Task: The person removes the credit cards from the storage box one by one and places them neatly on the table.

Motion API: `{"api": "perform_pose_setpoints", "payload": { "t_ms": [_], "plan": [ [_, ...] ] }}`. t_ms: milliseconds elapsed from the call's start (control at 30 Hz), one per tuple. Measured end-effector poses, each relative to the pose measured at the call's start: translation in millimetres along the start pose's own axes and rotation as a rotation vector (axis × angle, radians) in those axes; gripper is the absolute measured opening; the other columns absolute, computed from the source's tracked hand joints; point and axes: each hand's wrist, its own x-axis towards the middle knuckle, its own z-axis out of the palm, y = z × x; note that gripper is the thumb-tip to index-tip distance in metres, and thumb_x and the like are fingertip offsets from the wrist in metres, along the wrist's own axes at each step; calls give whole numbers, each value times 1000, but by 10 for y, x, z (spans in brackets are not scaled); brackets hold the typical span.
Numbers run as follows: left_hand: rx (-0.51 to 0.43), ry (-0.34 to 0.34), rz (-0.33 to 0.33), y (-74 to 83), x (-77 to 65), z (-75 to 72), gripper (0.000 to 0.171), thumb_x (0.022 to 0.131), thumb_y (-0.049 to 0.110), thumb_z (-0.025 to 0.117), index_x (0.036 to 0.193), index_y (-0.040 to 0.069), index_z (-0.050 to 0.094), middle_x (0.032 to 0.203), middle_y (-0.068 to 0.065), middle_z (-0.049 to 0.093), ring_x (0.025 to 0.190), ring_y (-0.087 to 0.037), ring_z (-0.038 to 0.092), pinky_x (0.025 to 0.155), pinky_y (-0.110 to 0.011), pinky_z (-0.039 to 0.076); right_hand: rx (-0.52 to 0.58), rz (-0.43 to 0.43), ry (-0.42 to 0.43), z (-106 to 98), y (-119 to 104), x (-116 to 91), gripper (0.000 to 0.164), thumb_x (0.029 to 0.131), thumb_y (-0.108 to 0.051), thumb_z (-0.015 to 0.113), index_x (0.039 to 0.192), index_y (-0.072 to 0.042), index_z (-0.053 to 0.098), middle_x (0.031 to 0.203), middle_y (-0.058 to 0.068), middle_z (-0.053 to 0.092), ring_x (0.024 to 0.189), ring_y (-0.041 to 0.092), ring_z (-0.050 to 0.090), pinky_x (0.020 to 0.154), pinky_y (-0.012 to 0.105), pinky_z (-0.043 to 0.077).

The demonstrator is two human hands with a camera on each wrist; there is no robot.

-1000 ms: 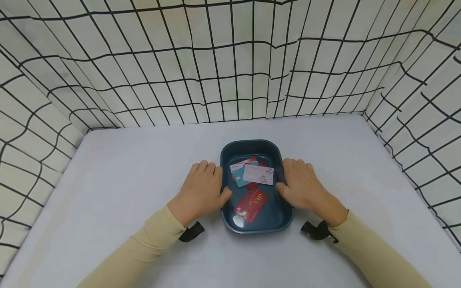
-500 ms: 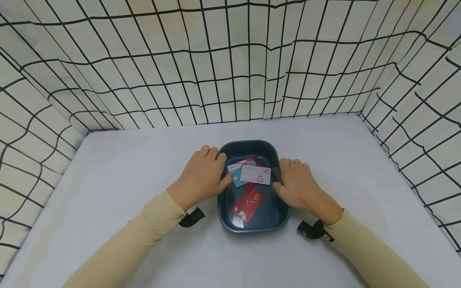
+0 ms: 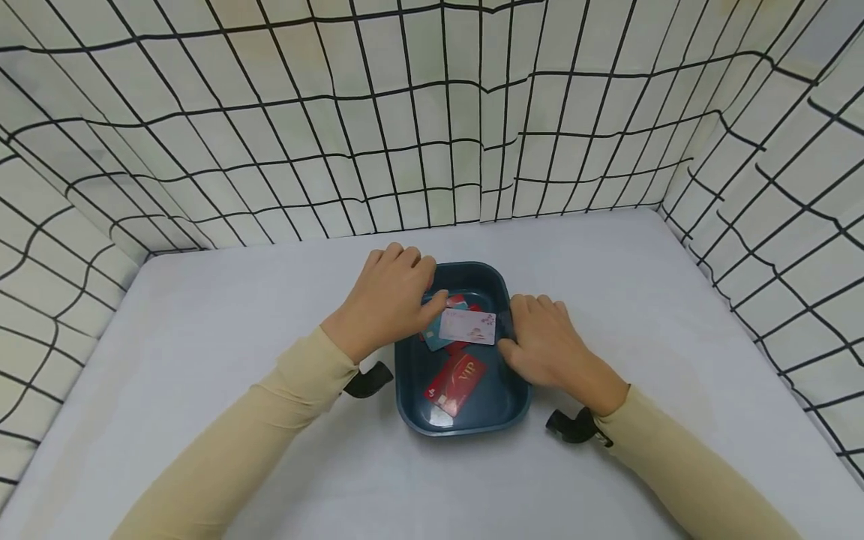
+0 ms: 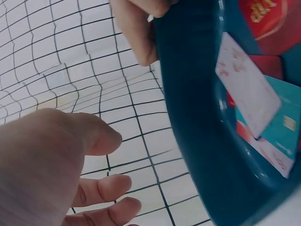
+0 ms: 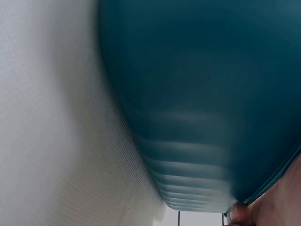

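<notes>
A dark blue plastic tray (image 3: pixel 496 401) lies on the white surface in the head view. My right hand (image 3: pixel 550 345) grips its right rim, the thumb over the inner side. Raised over the tray's far left side, my left hand (image 3: pixel 386 300) has its fingers loosely bent. The left wrist view shows that thumb (image 4: pixel 101 136) and fingertips apart from the tray wall, with nothing between them. Inside the tray, a pale floral card (image 3: pixel 467 327) overlaps a turquoise chip card (image 4: pixel 289 106) and some red ones. A red VIP card (image 3: pixel 455 382) lies nearer the front.
White walls with black grid netting (image 3: pixel 405 150) stand behind and at both sides of the white tabletop (image 3: pixel 270 480). Black wrist-worn devices (image 3: pixel 574 426) show below both hands.
My left hand has come off the tray's left rim and moved up and away, now over its far left corner. The right hand keeps its grip; the view has shifted slightly.
</notes>
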Motion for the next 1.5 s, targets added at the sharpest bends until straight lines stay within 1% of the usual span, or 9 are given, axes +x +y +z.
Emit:
{"api": "perform_pose_setpoints", "payload": {
  "t_ms": [133, 367, 533, 667, 800, 933, 1133, 1333, 1500],
  "plan": [
    [-70, -8, -18, 21, 110, -1, 28, 97, 35, 65, 86, 10, 62, 83, -7, 63, 82, -28, 57, 71, -41, 47, -3, 6, 0, 6, -3, 6, 25, 87, -28, 60, 98, -7, 52, 81, 6, 49, 79, 24, 42, 72, 36, 27],
    [-224, -45, -68, 56, 262, 76, 27, 98, 34, 63, 86, 11, 61, 79, -5, 62, 77, -25, 58, 73, -40, 48, -5, 1, 9, 1, 0, 8, 24, 87, -28, 60, 96, -7, 51, 80, 6, 48, 77, 24, 41, 71, 36, 26],
    [-447, -88, -110, 84, 327, 164, 22, 98, 29, 63, 87, 11, 61, 78, -5, 59, 69, -20, 54, 63, -31, 45, -2, -5, 13, 8, 0, 13, 22, 87, -27, 60, 93, -8, 49, 78, 5, 47, 76, 24, 40, 70, 36, 26],
    [-639, -133, -165, 80, 322, 277, 18, 99, 29, 61, 93, 12, 62, 83, -3, 62, 72, -18, 56, 66, -29, 46, 1, -8, 9, 10, -12, 15, 21, 86, -27, 60, 91, -9, 49, 77, 5, 47, 75, 24, 40, 70, 35, 26],
    [-773, -151, -204, 57, 299, 402, 17, 101, 31, 60, 99, 14, 61, 87, -3, 65, 78, -18, 58, 70, -29, 48, 10, -16, 2, 13, -27, 22, 21, 86, -27, 60, 92, -9, 49, 77, 5, 47, 75, 24, 40, 70, 36, 26],
    [-876, -161, -252, 44, 298, 487, 18, 102, 34, 60, 102, 15, 60, 86, -3, 62, 79, -19, 58, 71, -31, 47, 15, -21, 3, 21, -38, 30, 21, 86, -26, 59, 92, -9, 49, 77, 5, 47, 75, 24, 40, 70, 35, 25],
    [-958, -191, -282, 63, 331, 592, 20, 102, 33, 61, 105, 14, 60, 87, -4, 60, 79, -19, 56, 71, -30, 46, 12, -25, 23, 35, -12, 22, 19, 84, -24, 59, 90, -10, 48, 76, 4, 46, 73, 23, 39, 68, 34, 24],
    [-933, -234, -281, 124, 334, 735, 19, 102, 33, 60, 105, 15, 60, 93, -3, 63, 83, -18, 58, 73, -28, 47, 16, -32, 39, 32, 18, 10, 17, 83, -23, 58, 87, -10, 46, 76, 4, 46, 72, 23, 37, 68, 34, 23],
    [-938, -251, -267, 169, 345, 802, 18, 102, 33, 60, 105, 15, 60, 94, -3, 63, 84, -18, 57, 73, -29, 47, 11, -31, 36, 34, 46, 13, 18, 83, -23, 58, 87, -10, 46, 76, 4, 45, 73, 23, 37, 68, 34, 23]
  ]
}}
